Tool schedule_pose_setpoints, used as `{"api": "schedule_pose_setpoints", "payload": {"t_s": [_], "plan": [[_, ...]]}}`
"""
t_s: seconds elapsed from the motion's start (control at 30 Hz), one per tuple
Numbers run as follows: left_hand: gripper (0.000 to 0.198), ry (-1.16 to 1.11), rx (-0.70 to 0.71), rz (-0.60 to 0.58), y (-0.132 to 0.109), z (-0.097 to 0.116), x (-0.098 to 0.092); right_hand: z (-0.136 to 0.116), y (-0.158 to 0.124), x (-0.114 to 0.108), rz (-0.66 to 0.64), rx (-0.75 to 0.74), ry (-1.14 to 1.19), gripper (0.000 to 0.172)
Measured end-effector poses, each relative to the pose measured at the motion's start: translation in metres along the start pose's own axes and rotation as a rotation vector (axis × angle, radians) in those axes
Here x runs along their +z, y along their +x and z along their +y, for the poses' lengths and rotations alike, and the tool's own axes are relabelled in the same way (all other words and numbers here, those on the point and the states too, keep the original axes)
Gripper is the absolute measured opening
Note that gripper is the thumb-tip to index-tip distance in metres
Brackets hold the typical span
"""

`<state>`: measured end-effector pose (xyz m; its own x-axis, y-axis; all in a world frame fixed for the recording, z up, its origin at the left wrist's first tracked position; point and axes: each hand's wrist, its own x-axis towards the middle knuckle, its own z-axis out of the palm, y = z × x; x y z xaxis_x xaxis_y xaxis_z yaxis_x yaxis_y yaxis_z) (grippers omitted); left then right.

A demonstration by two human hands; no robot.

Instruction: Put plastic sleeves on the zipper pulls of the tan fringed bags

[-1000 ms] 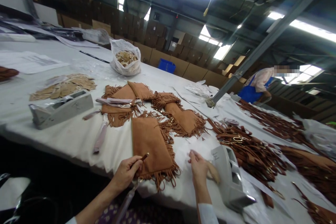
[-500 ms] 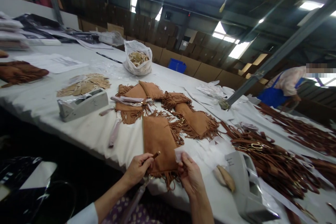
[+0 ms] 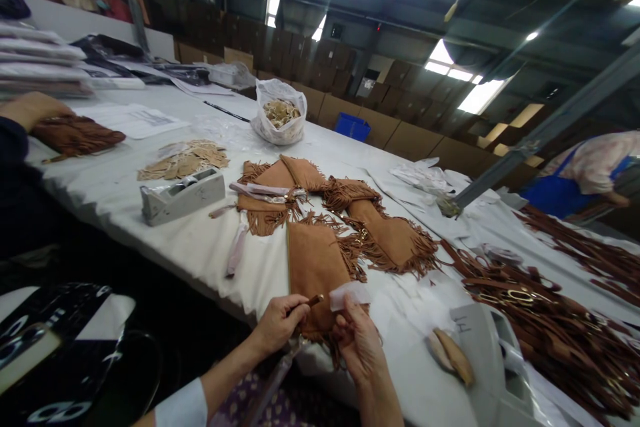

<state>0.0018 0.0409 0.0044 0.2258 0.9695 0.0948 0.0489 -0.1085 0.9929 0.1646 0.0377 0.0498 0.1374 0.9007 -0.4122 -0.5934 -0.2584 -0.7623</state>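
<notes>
Pinched in my left hand [image 3: 280, 325] is a narrow brown leather strap [image 3: 316, 299], its end poking out to the right past the thumb. A plastic-wrapped length [image 3: 274, 373] hangs below that hand over the table edge. My right hand [image 3: 361, 340] grips a small white translucent sheet [image 3: 345, 295] between thumb and fingers, just right of the strap end. Beneath both hands lies a tan suede pouch [image 3: 317, 257] with fringe. Further back are more fringed suede pieces [image 3: 393, 237], some with wrapped straps [image 3: 267, 192] on them.
A grey tape dispenser [image 3: 185, 197] stands left, another [image 3: 493, 360] at right beside a tan object [image 3: 454, 357]. Brown straps with gold hardware [image 3: 525, 300] are heaped right. A white bag of scraps [image 3: 280, 120] sits behind. A metal post [image 3: 495, 167] rises from the table. Another person's arm [image 3: 33, 110] reaches in left.
The view has swung left, so everything sits further right. My right hand has brought the white sheet closer to the strap end. Another person's arm now shows at the far left over brown fringed leather.
</notes>
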Motion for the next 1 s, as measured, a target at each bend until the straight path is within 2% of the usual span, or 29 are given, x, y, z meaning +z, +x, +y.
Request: {"api": "schedule_pose_setpoints", "payload": {"t_s": [0.57, 0.7, 0.87, 1.0], "plan": [[0.025, 0.086, 0.056, 0.021, -0.001, 0.003, 0.0, 0.006, -0.003, 0.013, -0.001, -0.019, -0.102, 0.04], [0.026, 0.094, 0.061, 0.028, -0.001, 0.002, 0.0, 0.012, -0.003, 0.012, -0.026, -0.098, -0.236, 0.038], [0.029, 0.088, 0.07, 0.023, -0.001, 0.005, -0.001, 0.019, -0.002, 0.008, -0.015, -0.255, -0.521, 0.037], [0.025, 0.026, 0.034, 0.002, -0.003, 0.008, -0.001, 0.02, -0.005, 0.006, -0.001, -0.301, -0.725, 0.04]]}}
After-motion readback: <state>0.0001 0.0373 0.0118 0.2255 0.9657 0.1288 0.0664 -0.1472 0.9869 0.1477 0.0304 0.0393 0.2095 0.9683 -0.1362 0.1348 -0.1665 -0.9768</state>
